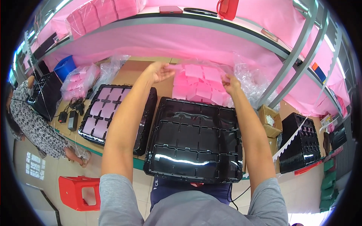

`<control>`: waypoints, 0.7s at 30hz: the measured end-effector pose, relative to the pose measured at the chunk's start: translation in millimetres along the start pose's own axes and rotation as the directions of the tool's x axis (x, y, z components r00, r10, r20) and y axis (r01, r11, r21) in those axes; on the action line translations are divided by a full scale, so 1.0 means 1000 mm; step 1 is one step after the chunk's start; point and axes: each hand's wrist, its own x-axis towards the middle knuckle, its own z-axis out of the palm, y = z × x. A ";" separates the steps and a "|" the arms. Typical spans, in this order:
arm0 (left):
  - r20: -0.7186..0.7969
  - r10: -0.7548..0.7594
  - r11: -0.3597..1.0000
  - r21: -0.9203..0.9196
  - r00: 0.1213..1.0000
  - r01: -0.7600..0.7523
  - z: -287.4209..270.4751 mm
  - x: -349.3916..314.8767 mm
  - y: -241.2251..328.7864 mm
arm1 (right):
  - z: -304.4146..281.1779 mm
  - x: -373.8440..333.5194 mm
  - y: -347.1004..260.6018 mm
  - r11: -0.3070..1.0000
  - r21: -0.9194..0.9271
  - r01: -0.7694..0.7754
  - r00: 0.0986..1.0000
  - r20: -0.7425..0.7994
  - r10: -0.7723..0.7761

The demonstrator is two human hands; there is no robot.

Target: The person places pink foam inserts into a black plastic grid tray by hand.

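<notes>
Both arms reach away from me to a clear plastic bag of pink foam pieces at the far side of the table. At the bag's left edge, my left hand pinches the thin film between thumb and fingers. My right hand is closed on the film at the right side, its fingertips partly hidden. Between my forearms lies a black plastic compartment tray, its pockets bare. Left of it, partly behind my left arm, another black tray holds flat pink-lilac pieces.
Crumpled clear bags and a small cardboard box lie to the right, beside stacked black trays. Metal uprights and a shelf stand ahead. A person and a red stool are at left.
</notes>
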 end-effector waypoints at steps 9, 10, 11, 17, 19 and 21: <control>-0.001 0.185 0.962 -0.202 0.983 -0.181 0.025 -0.010 0.035 | 0.028 -0.043 -0.068 0.989 0.086 0.117 0.962 0.238 -0.135; 0.000 0.176 0.965 -0.200 0.984 -0.172 0.027 -0.018 0.035 | 0.024 -0.048 -0.068 0.990 0.086 0.115 0.964 0.229 -0.132; 0.008 0.205 0.974 -0.097 0.979 -0.204 0.022 -0.031 0.033 | 0.033 -0.066 -0.063 0.981 -0.023 0.194 0.964 0.187 -0.187; 0.135 0.343 0.930 0.090 0.929 -0.357 0.010 -0.099 0.008 | -0.004 -0.169 -0.071 0.925 -0.185 0.333 0.922 0.268 -0.279; 0.196 0.335 0.917 0.158 0.922 -0.367 0.010 -0.136 -0.011 | -0.026 -0.216 -0.060 0.808 -0.375 0.454 0.880 0.330 -0.341; 0.150 0.288 0.883 0.341 0.946 -0.323 0.004 -0.167 -0.035 | -0.049 -0.244 -0.045 0.781 -0.440 0.443 0.891 0.309 -0.331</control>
